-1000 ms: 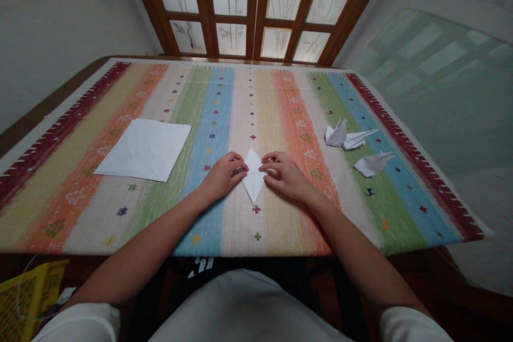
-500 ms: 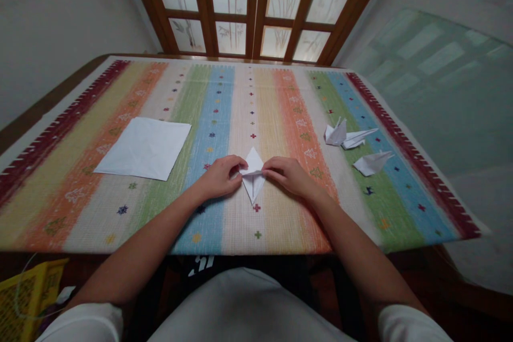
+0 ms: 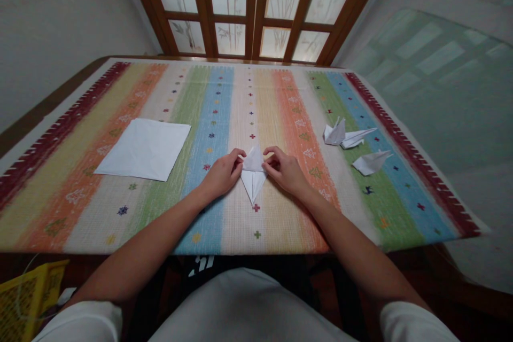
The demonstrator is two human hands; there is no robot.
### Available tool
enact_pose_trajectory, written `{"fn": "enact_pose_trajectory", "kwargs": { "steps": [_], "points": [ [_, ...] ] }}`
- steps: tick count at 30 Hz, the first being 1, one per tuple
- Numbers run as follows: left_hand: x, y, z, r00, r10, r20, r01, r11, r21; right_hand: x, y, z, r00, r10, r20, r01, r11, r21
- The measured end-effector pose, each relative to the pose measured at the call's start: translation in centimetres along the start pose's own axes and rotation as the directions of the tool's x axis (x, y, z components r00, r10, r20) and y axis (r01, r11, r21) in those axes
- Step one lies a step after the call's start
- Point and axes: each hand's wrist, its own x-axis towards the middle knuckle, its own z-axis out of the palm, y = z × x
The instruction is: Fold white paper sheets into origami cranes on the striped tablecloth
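Room: a wooden-framed window (image 3: pixel 228 5) with frosted, bamboo-patterned panes stands beyond the far end of a table, and a pale wall lies on each side.

Table: a wooden table (image 3: pixel 52 95) runs ahead of the person, covered by a woven striped cloth (image 3: pixel 240 107) in red, orange, green, blue and cream with small cross motifs.

Below the table: a yellow crate (image 3: pixel 32 299) sits at the lower left, beside the person's white sleeve (image 3: pixel 84 323).

Cloth, left side: a flat square white sheet (image 3: pixel 142 149) lies on the orange, cream and green stripes.

Cloth, right side: three folded white paper figures lie together; two touch (image 3: pixel 334 133) (image 3: pixel 355 139), and the third (image 3: pixel 371 163) is just below them, apart.

Task's thing: a folded white paper (image 3: pixel 253 181) lies at the middle of the near half of the cloth, its lower tip pointing toward the person, just above a small red cross. Its upper flap stands raised.

Left hand: the left hand (image 3: pixel 222 175) rests just left of the paper, curled inward.

Right hand: the right hand (image 3: pixel 285 172) mirrors it on the right side.

Fingers: both sets of fingertips (image 3: pixel 240 154) (image 3: pixel 266 150) close narrowly on the paper's upper flap, pinching its side edges.
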Motion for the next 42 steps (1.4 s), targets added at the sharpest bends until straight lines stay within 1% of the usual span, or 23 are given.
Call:
{"fn": "enact_pose_trajectory", "kwargs": {
  "steps": [4,6,8,10,12,14,16,22,27,32,38,42],
  "points": [
    [0.0,0.0,0.2,1.0,0.006,-0.008,-0.006,0.998,0.056,-0.2,-0.1,-0.3,0.996,-0.045,0.072,0.045,0.999,-0.004],
    [-0.1,0.1,0.1,1.0,0.01,-0.002,-0.009,0.997,0.075,-0.2,0.0,-0.3,0.998,-0.027,0.057,0.028,0.999,-0.029],
    [-0.2,0.1,0.0,1.0,0.008,0.009,-0.009,0.997,0.077,-0.2,0.1,-0.1,0.999,-0.02,0.036,0.023,0.995,-0.092],
    [-0.3,0.2,-0.1,1.0,-0.002,0.013,0.001,0.997,0.077,-0.2,0.2,0.1,0.997,-0.06,0.042,0.066,0.984,-0.167],
    [-0.4,0.3,-0.2,1.0,-0.022,0.01,0.021,0.996,0.083,-0.1,0.3,0.3,0.99,-0.12,0.079,0.135,0.967,-0.217],
    [-0.4,0.4,-0.2,0.999,-0.044,0.008,0.044,0.995,0.09,-0.1,0.3,0.4,0.981,-0.16,0.108,0.181,0.957,-0.228],
    [-0.3,0.5,-0.3,0.998,-0.06,0.003,0.06,0.993,0.1,0.0,0.3,0.5,0.978,-0.171,0.122,0.195,0.955,-0.223],
    [-0.4,1.0,-0.5,0.999,-0.046,0.01,0.043,0.983,0.18,0.0,0.1,0.5,0.984,-0.123,0.131,0.147,0.97,-0.193],
    [-0.5,0.9,-0.4,1.0,-0.017,0.001,0.016,0.981,0.195,0.1,0.2,1.0,0.991,-0.088,0.106,0.109,0.97,-0.219],
    [-0.5,0.4,-0.1,0.999,0.001,-0.036,0.006,0.984,0.177,0.0,0.1,1.4,0.996,-0.063,0.065,0.077,0.967,-0.242],
    [-0.7,0.5,0.0,0.999,0.004,-0.037,0.004,0.978,0.211,-0.1,0.4,1.6,0.996,-0.089,0.006,0.088,0.977,-0.192],
    [-0.8,0.8,-0.1,0.999,0.039,-0.02,-0.034,0.975,0.221,0.0,0.6,1.8,0.993,-0.121,0.007,0.121,0.977,-0.177]
  ]
}}
